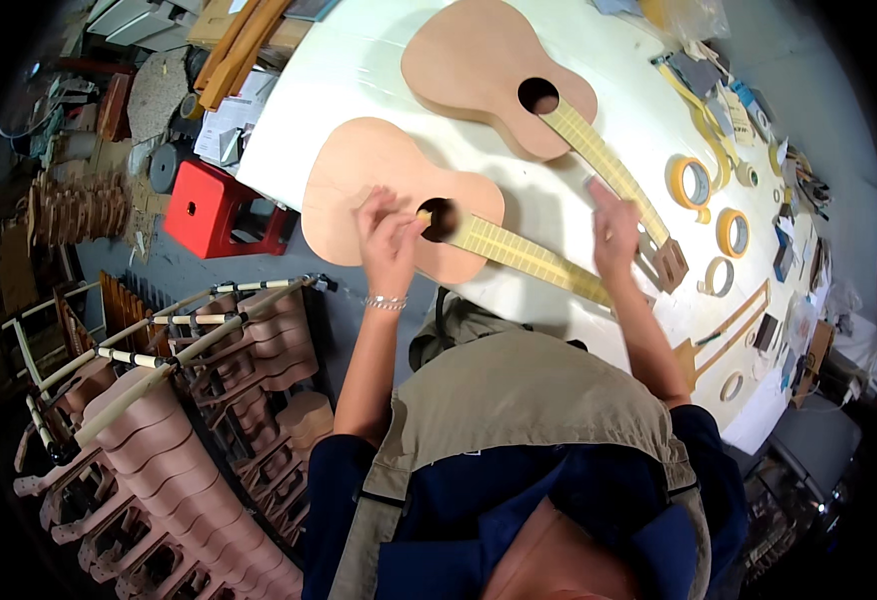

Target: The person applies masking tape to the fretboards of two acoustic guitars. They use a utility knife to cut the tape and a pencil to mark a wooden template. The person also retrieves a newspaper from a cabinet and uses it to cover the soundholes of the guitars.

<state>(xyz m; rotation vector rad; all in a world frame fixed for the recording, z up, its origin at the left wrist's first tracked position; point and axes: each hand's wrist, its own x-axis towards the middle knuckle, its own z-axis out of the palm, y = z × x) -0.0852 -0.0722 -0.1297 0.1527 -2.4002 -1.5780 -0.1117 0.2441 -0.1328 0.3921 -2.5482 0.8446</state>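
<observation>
Lying on the white table is an unfinished ukulele of bare wood, its soundhole facing up. Yellow tape strips cover its fretboard. My left hand is at the soundhole's edge, thumb and fingers pinching a small yellow piece, perhaps tape. Beyond the neck's far end is my right hand, smeared by motion; a greyish bit shows at its fingertips, too blurred to name. That ukulele's headstock is mostly hidden by my right forearm. A second bare-wood ukulele with a taped fretboard lies farther back, its headstock right of my right hand.
Several tape rolls sit on the table's right side, beside wooden strips and small tools. A red stool stands left of the table. A rack of ukulele bodies fills the lower left. Wooden boards lie at the upper left.
</observation>
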